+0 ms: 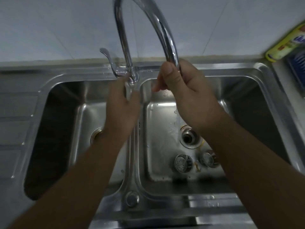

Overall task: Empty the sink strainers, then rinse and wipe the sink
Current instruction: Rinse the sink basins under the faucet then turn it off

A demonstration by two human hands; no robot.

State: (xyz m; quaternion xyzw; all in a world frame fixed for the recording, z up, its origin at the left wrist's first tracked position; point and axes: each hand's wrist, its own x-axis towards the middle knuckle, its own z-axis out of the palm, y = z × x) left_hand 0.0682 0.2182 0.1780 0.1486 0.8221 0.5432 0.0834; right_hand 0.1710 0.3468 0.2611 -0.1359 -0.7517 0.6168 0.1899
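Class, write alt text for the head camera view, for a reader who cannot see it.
The right hand grips the spout end of a tall curved faucet while water runs into the right basin of a steel double sink. The left hand reaches toward the faucet's base. Two strainers lie beside the open drain.

Right hand (186, 95) raised, fingers curled shut — left hand (122, 109) blurred, fingers loose.
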